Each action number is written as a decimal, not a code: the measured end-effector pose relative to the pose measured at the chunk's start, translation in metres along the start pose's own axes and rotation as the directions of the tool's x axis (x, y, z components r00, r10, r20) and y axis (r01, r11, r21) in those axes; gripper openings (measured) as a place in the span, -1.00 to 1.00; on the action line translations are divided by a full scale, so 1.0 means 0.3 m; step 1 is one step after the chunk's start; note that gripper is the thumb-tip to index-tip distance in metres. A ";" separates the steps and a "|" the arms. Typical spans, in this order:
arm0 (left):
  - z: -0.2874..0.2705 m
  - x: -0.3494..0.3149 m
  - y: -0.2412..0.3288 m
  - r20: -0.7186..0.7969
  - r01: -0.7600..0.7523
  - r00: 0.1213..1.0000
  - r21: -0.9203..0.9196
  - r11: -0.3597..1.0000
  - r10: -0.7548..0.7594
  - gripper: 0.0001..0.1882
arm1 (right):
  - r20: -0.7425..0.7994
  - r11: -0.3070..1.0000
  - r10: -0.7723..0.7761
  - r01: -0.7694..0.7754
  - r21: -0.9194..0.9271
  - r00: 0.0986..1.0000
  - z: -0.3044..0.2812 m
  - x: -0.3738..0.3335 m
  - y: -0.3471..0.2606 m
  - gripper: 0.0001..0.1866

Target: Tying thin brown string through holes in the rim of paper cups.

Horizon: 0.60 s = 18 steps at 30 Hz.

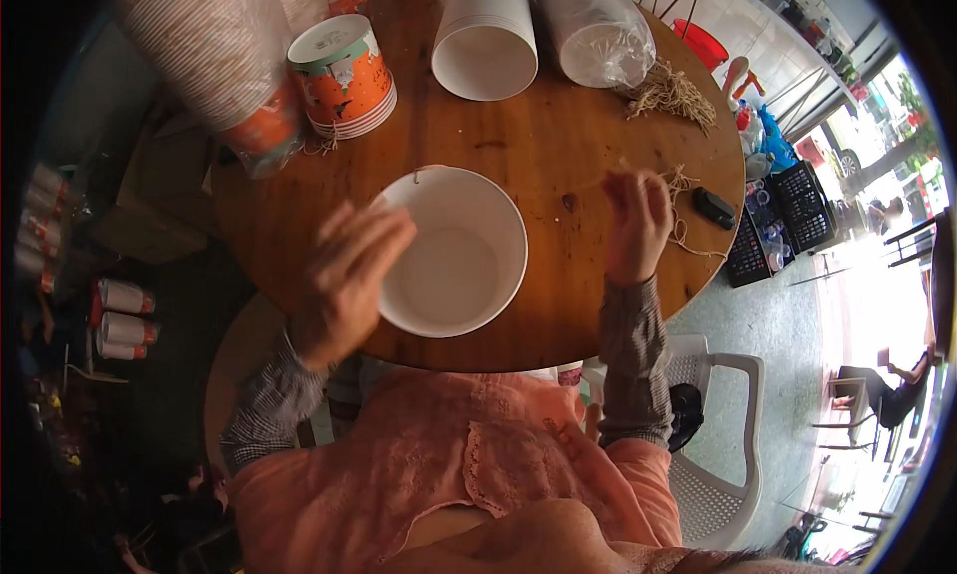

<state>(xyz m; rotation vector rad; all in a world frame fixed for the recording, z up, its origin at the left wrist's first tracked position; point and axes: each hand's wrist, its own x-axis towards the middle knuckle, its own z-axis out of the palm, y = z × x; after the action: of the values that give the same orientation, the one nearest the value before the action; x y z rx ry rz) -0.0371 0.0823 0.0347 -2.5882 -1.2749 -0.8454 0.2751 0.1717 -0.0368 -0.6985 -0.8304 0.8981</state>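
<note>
A white paper bucket [457, 275] stands on the round wooden table in front of me, its open top facing up. A short bit of string [417, 175] shows at its far rim. My left hand [354, 265] is at the bucket's left side, fingers stretched out and slightly blurred, overlapping the rim; whether it touches is unclear. To the right of the bucket my right hand [638, 220] is raised with its fingers drawn together, and what they pinch, if anything, is blurred. Loose strings [681, 200] lie beside that hand, near a small black object [714, 208].
Orange-printed buckets [349, 85] and a plastic-wrapped stack [214, 65] stand at the far left. White nested buckets [485, 60] and a bagged stack [603, 50] lie at the back, beside a string bundle [673, 97]. A white chair [733, 434] and black crate [797, 210] are at right.
</note>
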 end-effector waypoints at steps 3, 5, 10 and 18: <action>-0.041 -0.006 0.180 0.175 0.081 0.984 -0.302 0.950 -0.029 -0.51 | 0.038 0.998 0.057 -0.057 -0.003 0.998 0.019 -0.158 0.020 -0.89; -0.016 -0.006 0.216 0.183 0.040 0.983 -0.269 0.962 0.010 -0.54 | 0.042 0.993 0.110 -0.112 0.041 0.993 0.032 -0.234 0.027 -0.90; 0.046 0.008 0.171 0.199 0.046 0.980 -0.255 0.966 0.006 -0.75 | 0.055 0.985 0.162 -0.165 0.059 0.985 0.067 -0.322 0.037 -0.93; 0.084 0.058 0.111 0.107 0.318 0.943 -0.557 0.767 -0.314 -0.71 | 0.277 0.978 -0.095 0.142 -0.153 0.956 0.212 -0.364 0.022 -0.91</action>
<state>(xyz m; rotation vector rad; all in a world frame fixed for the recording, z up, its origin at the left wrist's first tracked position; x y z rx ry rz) 0.0076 0.0821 0.0272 -2.8305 -1.7153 -1.4854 0.1785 0.0902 -0.0446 -0.6760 -1.1914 0.8285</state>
